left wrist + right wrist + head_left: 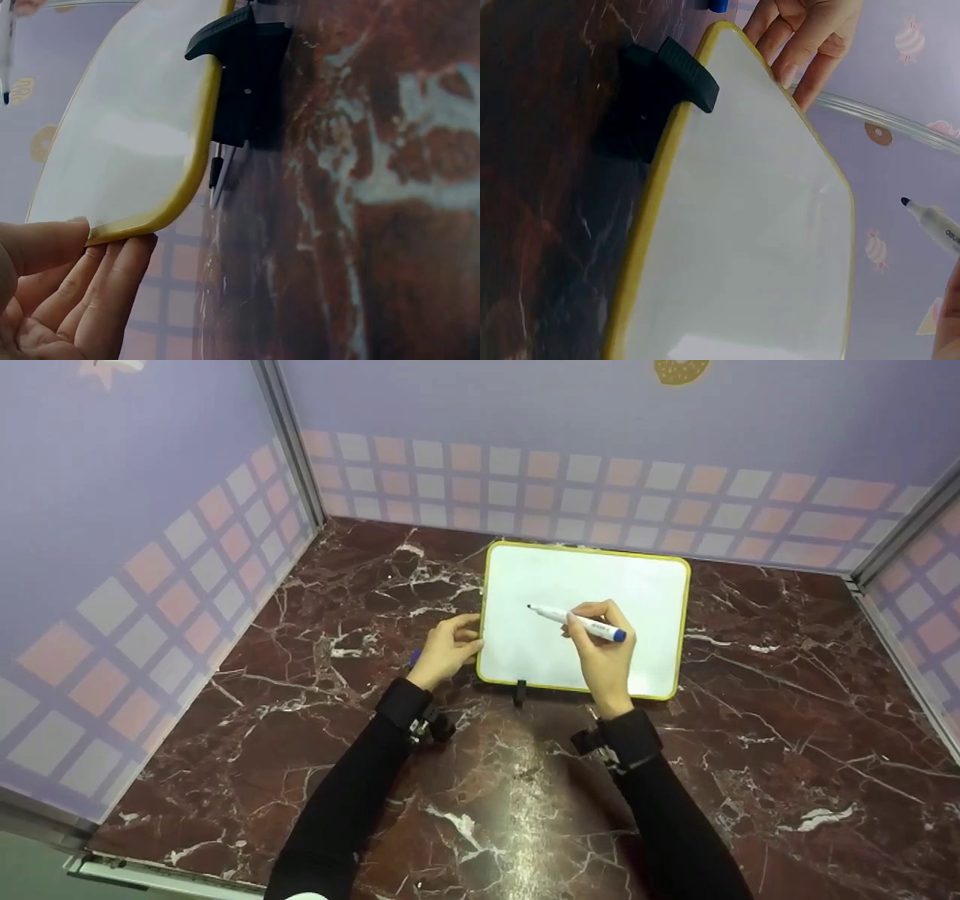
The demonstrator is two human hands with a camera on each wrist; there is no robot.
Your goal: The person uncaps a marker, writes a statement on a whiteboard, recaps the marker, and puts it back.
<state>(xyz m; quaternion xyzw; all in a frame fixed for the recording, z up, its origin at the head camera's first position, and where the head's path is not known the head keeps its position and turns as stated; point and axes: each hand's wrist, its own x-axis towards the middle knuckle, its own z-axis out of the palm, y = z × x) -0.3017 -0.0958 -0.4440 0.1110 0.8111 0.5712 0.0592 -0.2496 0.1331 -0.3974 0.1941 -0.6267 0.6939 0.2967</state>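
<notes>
A blank whiteboard (pixel 585 574) with a yellow frame leans upright on a black holder (pixel 244 82), whose hook catches the lower edge. My left hand (pixel 448 649) pinches the board's left edge, with the thumb (pixel 49 244) at the front and the fingers behind. In front of the board, my right hand (pixel 604 649) holds a white marker (pixel 551 614) between thumb and fingers. Its bare dark tip points left and its blue end lies toward the palm. In the right wrist view the marker tip (pixel 906 202) stands apart from the white surface.
Behind my left hand a small blue thing (pixel 415 658) shows in part. Dark red marbled tabletop (pixel 360 615) lies under everything. Purple panels with a checked band (pixel 540 465) close off the back and both sides.
</notes>
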